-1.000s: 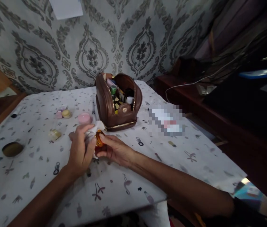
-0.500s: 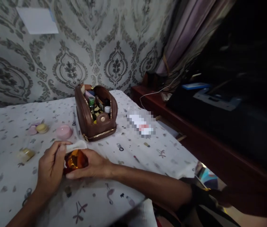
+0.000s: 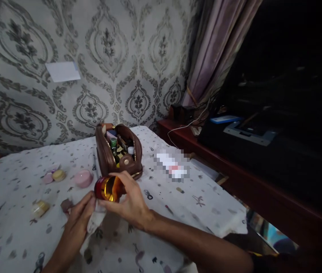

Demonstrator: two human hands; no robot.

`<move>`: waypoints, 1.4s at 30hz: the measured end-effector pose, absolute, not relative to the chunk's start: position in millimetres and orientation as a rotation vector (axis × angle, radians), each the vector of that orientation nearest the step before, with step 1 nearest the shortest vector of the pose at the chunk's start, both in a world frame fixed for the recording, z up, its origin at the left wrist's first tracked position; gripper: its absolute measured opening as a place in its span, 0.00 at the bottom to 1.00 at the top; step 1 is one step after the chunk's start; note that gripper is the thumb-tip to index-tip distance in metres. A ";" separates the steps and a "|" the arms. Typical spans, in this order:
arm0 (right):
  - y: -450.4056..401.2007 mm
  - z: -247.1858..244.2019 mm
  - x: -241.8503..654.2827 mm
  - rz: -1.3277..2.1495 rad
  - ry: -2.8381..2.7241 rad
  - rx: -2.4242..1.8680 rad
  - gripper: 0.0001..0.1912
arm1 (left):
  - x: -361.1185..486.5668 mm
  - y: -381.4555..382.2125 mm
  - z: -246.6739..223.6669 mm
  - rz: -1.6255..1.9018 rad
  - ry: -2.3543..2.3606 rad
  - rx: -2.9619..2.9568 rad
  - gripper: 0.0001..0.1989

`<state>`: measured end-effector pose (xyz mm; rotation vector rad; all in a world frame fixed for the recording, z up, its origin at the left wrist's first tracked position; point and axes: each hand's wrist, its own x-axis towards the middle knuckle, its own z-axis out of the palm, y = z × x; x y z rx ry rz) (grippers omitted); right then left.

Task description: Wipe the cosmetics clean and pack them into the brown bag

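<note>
My right hand [image 3: 134,203] is closed around a shiny red-and-gold bottle [image 3: 108,188], held tilted on its side above the table. My left hand [image 3: 78,218] pinches a white cloth [image 3: 97,218], which hangs down from the fingers and meets the bottle's red end. Just behind the bottle stands an open brown cosmetic bag [image 3: 103,159] full of small bottles and tubes. A small brownish block-like item [image 3: 66,205] sits by the left knuckles; its kind is unclear.
On the patterned white tablecloth [image 3: 115,246] are a pink round jar [image 3: 83,178], a yellow-lidded jar [image 3: 59,175] and a small clear-and-yellow container [image 3: 40,208]. A blurred-out white object [image 3: 172,163] lies right of the bag. A dark red desk edge [image 3: 235,182] borders the right side.
Both hands have shifted right and the bottle has turned, now pointing its red end left. The cloth has moved from behind the bottle to below it. The camera view has tilted up.
</note>
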<state>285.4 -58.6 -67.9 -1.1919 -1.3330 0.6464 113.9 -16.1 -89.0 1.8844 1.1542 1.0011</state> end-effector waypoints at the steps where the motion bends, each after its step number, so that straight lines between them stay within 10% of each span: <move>1: -58.4 -61.9 291.4 0.600 -1.336 -1.191 0.30 | 114.5 -18.8 -85.8 0.908 1.093 1.835 0.23; 14: 46.2 42.8 393.3 -0.086 -1.766 -1.675 0.26 | 120.9 -25.1 -78.9 0.706 0.999 1.698 0.27; 42: 133.2 27.3 387.4 -0.222 -2.361 -1.803 0.19 | 121.4 -21.4 -86.7 0.620 1.004 1.813 0.26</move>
